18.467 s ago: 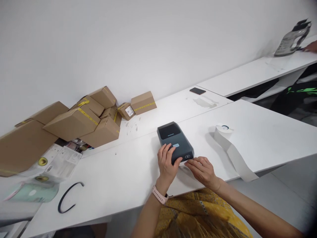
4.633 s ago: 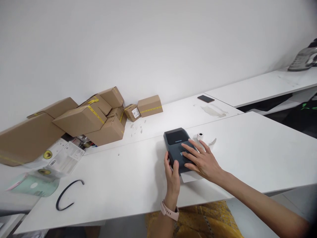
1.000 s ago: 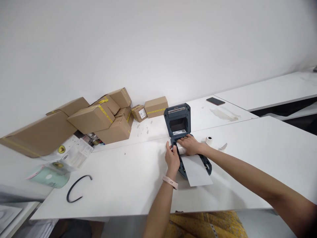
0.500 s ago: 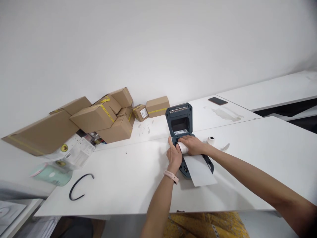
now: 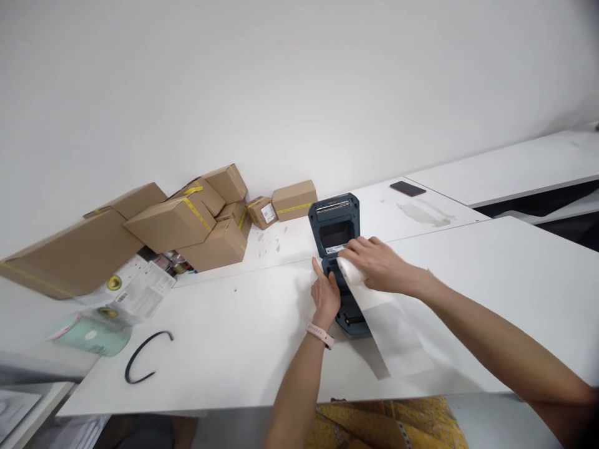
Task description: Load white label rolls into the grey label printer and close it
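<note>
A dark blue-grey label printer stands open on the white table, its lid tilted back. My right hand is closed round a white paper roll held just above the printer's bay. A long strip of paper trails from the roll toward the table's near edge. My left hand, with a pink watch on the wrist, rests against the printer's left side, fingers curled and the index finger raised.
Several taped cardboard boxes are piled against the wall at the left. Printed sheets, a pale green roll and a black curved band lie at the near left. A dark phone lies on the far table.
My right hand has lifted the paper roll up out of the printer's bay and to the right. The paper strip now hangs longer over the printer's front. The left hand stays at the printer's side.
</note>
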Available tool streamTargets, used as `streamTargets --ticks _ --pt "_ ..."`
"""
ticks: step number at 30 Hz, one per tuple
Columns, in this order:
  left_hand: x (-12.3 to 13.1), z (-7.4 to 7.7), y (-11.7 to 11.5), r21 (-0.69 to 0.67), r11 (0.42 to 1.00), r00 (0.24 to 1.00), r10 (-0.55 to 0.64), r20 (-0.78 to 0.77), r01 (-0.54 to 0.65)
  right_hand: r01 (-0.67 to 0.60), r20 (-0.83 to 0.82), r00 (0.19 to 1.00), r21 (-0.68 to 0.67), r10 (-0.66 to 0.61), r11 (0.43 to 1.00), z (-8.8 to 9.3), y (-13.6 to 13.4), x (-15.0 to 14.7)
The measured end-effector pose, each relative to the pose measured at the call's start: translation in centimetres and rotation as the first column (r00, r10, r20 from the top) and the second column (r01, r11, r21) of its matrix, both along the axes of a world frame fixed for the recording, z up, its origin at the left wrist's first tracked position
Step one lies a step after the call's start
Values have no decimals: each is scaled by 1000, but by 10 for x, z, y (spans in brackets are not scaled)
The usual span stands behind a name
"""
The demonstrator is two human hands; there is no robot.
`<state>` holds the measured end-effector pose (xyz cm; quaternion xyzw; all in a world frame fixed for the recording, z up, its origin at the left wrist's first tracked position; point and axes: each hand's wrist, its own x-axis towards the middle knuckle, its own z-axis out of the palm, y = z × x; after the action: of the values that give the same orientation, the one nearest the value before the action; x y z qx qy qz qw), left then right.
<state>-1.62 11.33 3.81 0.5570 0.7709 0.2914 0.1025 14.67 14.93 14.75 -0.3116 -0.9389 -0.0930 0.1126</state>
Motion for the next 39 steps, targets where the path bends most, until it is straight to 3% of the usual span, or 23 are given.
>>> streamTargets --ticks 3,5,6,9,11,16,19,25,29,31,33,35,36,37,39 --pt "1 3 0 -3 1000 1000 0 1 0 -93 -240 969 -169 50 981 24 -15 58" --pt "2 5 0 -2 1000 1000 -3 12 3 -179 -404 914 -324 35 929 26 -22 108" --pt "2 5 0 -4 1000 1000 -2 19 2 -164 -458 889 -368 -24 915 21 -25 133" --pt "3 5 0 -9 1000 1000 4 23 -4 12 -558 773 -465 -304 885 -13 -28 196" --pt "3 4 1 -1 1000 1000 9 14 -9 63 -559 681 -599 -473 799 -44 -24 221" --pt "3 1 3 11 1000 1000 14 -8 -14 -49 -480 508 -845 -715 533 -112 -7 237" --pt "4 2 2 3 1000 1000 19 -19 -19 -110 -460 480 -877 -747 468 -134 5 236" --pt "4 1 3 2 1000 1000 5 -19 -5 -149 -443 512 -890 -736 432 -149 15 234" --pt "4 2 1 7 1000 1000 14 11 -14 -101 -416 622 -883 -663 459 -146 19 253" --pt "4 3 1 12 1000 999 6 32 -6 -34 -403 638 -866 -657 498 -135 25 268" --pt "4 4 1 7 1000 999 -7 31 7 40 -461 567 -812 -683 582 -117 34 275" --pt "4 4 1 -3 1000 1000 -8 15 8 144 -568 477 -702 -670 698 -95 46 265" --pt "5 3 2 -4 1000 1000 -4 10 4 207 -586 475 -651 -657 730 -84 53 253" --pt "5 3 2 -1 1000 1000 1 9 -1 252 -558 536 -610 -634 751 -75 62 237" --pt "4 2 3 3 1000 1000 10 7 -10 274 -303 785 -612 -540 742 -64 80 199"
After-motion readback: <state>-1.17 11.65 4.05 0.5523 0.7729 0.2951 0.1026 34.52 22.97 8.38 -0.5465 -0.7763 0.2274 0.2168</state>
